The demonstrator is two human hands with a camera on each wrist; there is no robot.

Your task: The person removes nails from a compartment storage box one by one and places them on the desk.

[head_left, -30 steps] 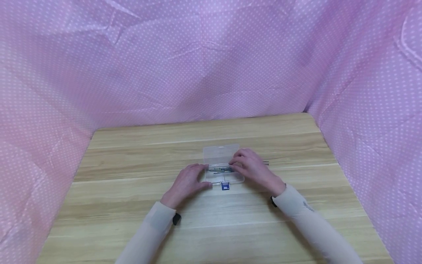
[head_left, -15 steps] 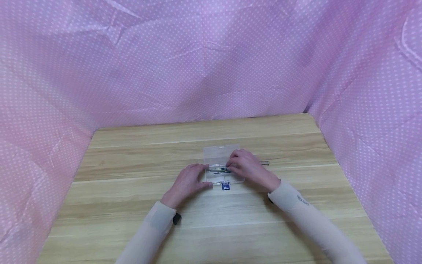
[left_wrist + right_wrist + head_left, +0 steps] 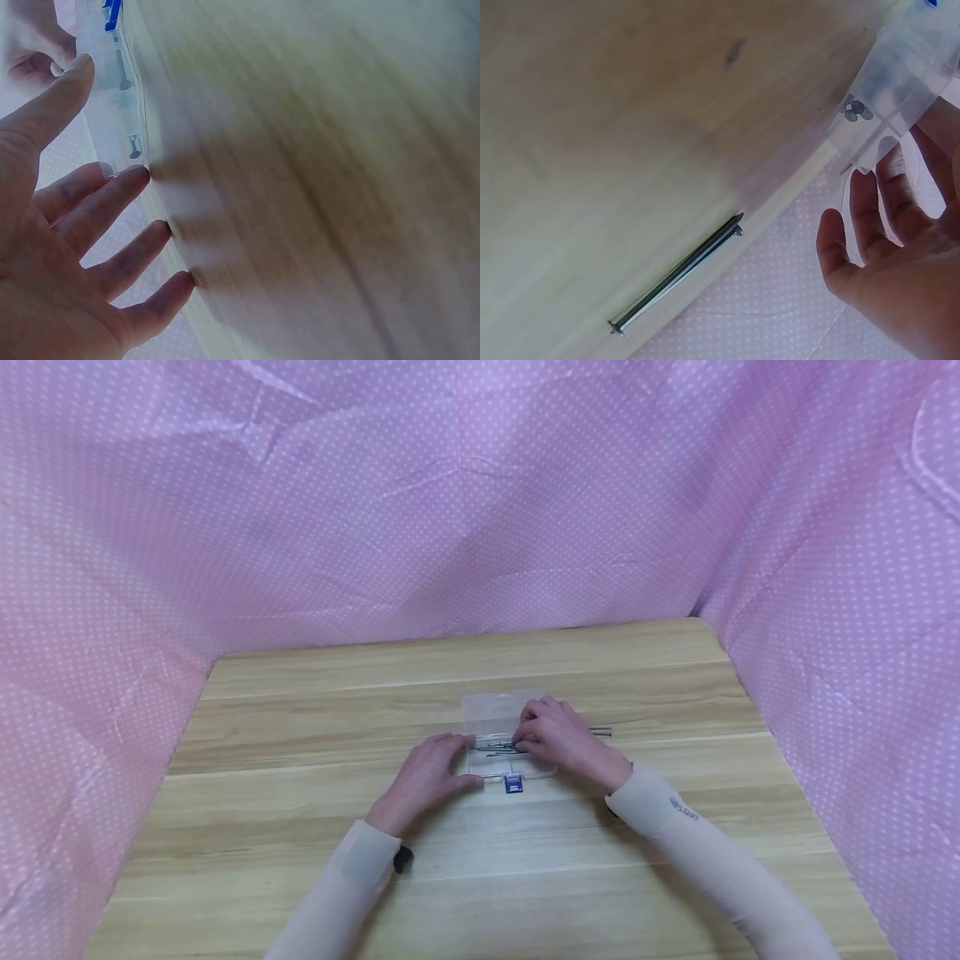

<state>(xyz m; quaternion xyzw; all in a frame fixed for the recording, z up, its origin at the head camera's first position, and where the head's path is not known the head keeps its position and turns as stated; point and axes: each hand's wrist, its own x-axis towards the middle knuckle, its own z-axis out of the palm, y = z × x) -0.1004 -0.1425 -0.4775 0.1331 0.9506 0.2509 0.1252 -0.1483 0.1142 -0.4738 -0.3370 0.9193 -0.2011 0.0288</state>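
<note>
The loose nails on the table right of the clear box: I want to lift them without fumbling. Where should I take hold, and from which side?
Judging by their pose, pinch the loose nails at mid-shaft from above. They lie flat on the wooden table, side by side, apart from the clear box and clear of the right hand.

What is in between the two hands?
In the head view, the clear box with long nails in it lies between the left hand and the right hand. Both hands touch it.
</note>
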